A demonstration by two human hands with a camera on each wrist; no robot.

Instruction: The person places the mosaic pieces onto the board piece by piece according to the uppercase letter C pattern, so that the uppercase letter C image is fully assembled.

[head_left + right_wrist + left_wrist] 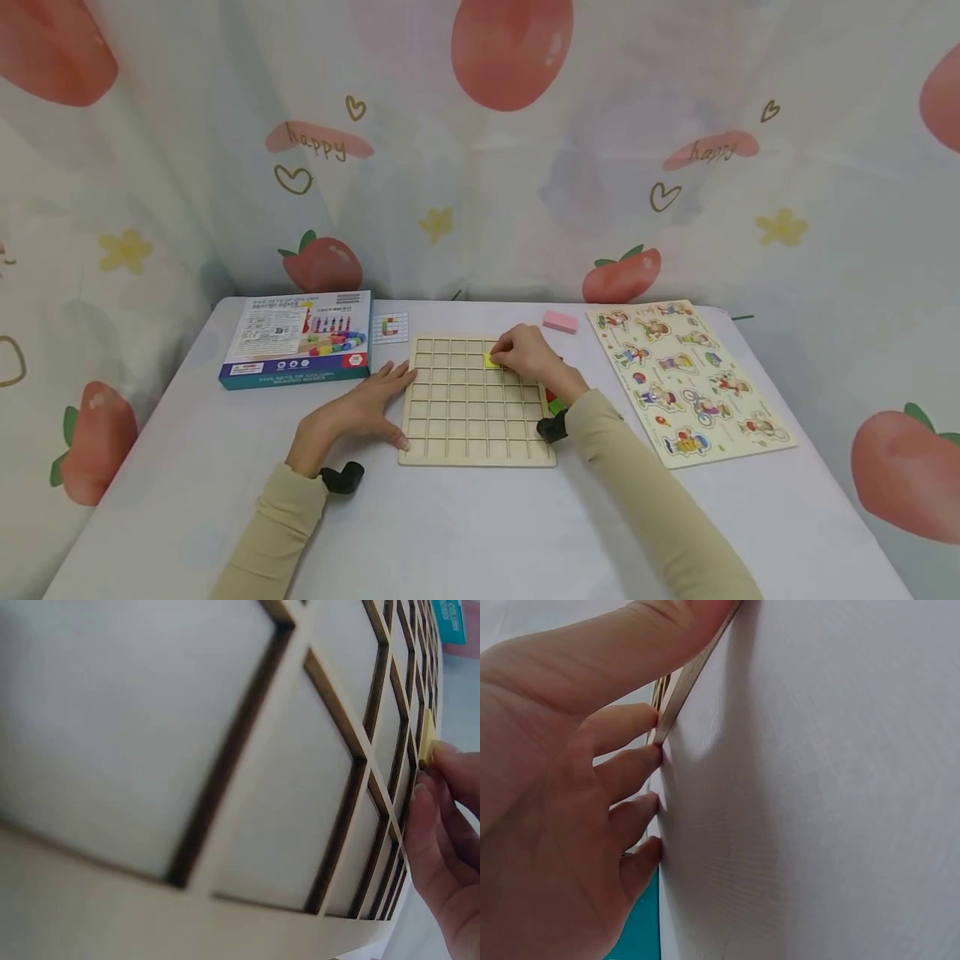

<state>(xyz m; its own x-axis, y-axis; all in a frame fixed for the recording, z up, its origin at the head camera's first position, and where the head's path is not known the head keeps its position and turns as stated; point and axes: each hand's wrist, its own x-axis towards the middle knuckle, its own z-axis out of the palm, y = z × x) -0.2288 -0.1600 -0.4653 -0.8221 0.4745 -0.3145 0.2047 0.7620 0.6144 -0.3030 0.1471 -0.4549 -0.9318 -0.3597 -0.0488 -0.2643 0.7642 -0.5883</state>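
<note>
My right hand [528, 352] pinches a yellow piece [488, 361] at the wooden grid board's [438, 431] far right part.
I can't tell whether the piece sits fully in a cell; my left hand [367, 404], fingers spread, touches the board's left edge, red and green pieces [556, 407] lie just beside its right edge, a pink block [560, 322] and a patterned card [390, 327] near its far corners, and farther out, a picture puzzle [723, 444] right and a flat box [300, 337] left.

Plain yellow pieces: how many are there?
1: a yellow piece, pinched by the right hand near the far edge of the wooden grid; others may hide behind that hand.
</note>
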